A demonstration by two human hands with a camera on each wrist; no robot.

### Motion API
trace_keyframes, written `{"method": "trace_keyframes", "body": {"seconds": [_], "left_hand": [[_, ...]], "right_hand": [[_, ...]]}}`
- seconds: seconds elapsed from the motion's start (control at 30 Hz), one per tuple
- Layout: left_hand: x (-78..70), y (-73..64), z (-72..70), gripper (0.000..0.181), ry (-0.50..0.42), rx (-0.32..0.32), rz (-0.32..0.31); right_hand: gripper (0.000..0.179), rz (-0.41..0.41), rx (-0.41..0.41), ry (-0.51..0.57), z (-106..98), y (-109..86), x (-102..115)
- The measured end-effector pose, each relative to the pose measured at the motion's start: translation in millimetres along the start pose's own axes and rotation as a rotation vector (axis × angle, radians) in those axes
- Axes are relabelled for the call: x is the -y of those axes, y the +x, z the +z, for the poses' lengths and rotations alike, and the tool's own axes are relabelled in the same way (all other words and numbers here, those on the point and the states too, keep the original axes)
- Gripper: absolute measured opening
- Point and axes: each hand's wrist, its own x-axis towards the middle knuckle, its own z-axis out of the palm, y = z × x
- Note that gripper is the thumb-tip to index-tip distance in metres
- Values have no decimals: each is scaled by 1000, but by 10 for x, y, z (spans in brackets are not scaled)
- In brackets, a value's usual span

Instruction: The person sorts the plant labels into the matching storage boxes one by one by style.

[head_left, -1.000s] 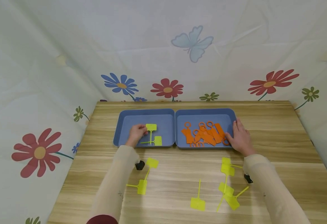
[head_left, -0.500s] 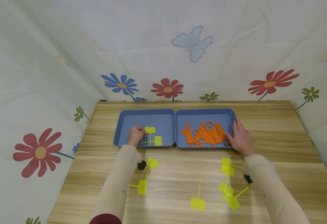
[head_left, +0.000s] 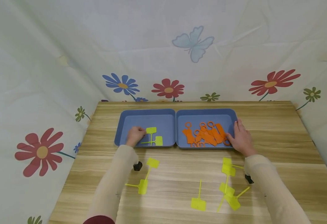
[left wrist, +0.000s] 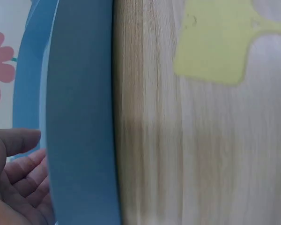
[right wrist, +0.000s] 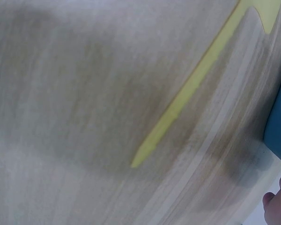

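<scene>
In the head view, my left hand point(head_left: 136, 136) is inside the left blue tray point(head_left: 132, 112), right beside a yellow plant label point(head_left: 151, 130). That label lies across a second yellow label point(head_left: 159, 141). The left wrist view shows my thumb point(left wrist: 23, 140) apart from the fingers, with nothing visible between them. My right hand point(head_left: 242, 139) rests against the right end of the right blue tray point(head_left: 205, 112), fingers extended along its rim. Several orange tags with ring ends point(head_left: 208, 137) lie piled in that tray.
On the wooden table point(head_left: 174, 174), two yellow labels point(head_left: 142, 186) lie in front of the left tray. Another label point(head_left: 198, 203) lies near the middle front, and several overlapping ones point(head_left: 228, 169) are by the right forearm. A patterned cloth point(head_left: 124, 46) rises behind the table.
My left hand lowered the yellow label onto the other one in the left tray, then let go and drew slightly left. My right hand has stayed at the right tray's end.
</scene>
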Motion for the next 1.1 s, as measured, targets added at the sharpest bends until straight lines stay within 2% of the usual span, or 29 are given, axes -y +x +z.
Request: {"method": "trace_keyframes", "body": {"seconds": [0.17,0.33,0.53,0.7,0.97,1.1], "left_hand": [[37,-69,-85,40,87,70,181],[111,-217,-130,60,212,111,387],[231,-428,-73,64,413,52,660],[281,-616,13,64,530,17,870],[378,-792,104,58,674,46,1101],[430,-868,138,55,716,39,1162]], "right_hand": [[74,1,8,-1,-9,-5,9],[74,3,1,8,-20,-8,22],[74,1,1,15,-36,-22,24],[75,2,5,19,-38,-21,21],[75,-6,13,23,-32,-13,22],[75,-16,-7,13,1,3,-6]]}}
